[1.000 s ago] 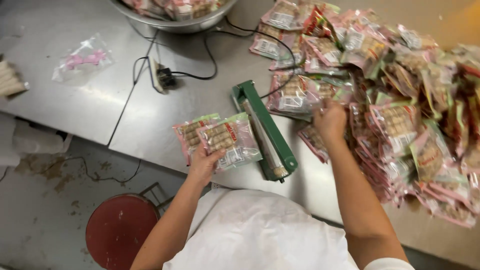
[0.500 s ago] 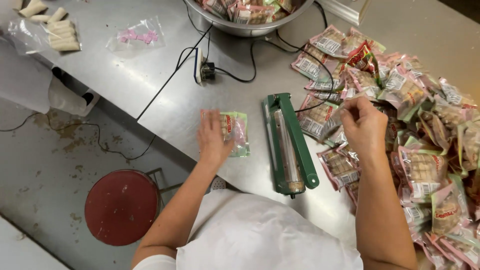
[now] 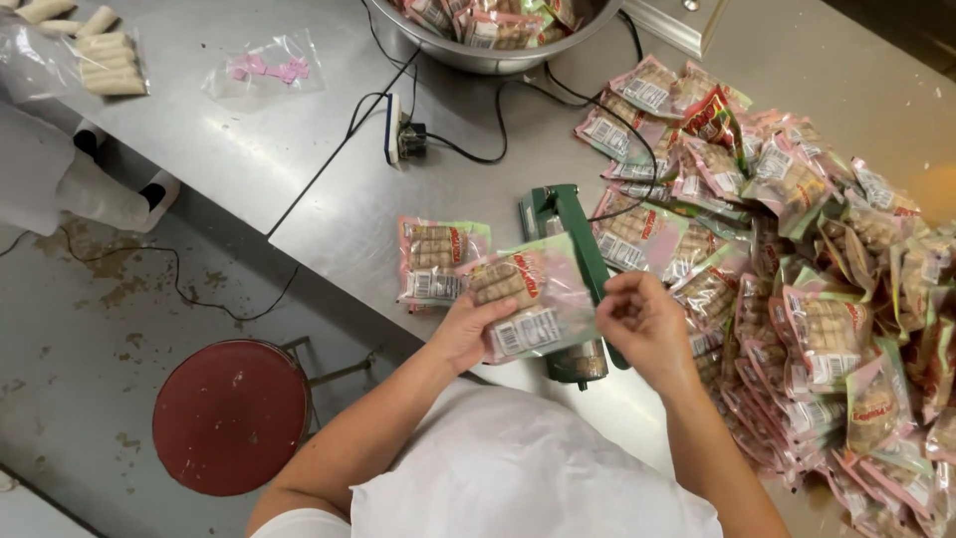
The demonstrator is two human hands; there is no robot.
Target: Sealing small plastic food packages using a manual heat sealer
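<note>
Holding a snack packet (image 3: 526,299) over the green heat sealer (image 3: 570,261), left hand (image 3: 468,329) gripping its edge, right hand (image 3: 647,324) seemingly pinching the other edge, sealed stack (image 3: 433,261) left, packet pile (image 3: 797,249) crowding right.

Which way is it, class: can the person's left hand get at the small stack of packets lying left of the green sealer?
Probably yes. The left hand holds a packet right beside the stack, and nothing lies between them, though it would need to let go first.

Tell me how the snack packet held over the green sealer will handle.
The snack packet is probably light: the left hand carries it by one edge. Its glossy film looks floppy and likely slippery. The stacked pieces inside may break if squeezed.
</note>
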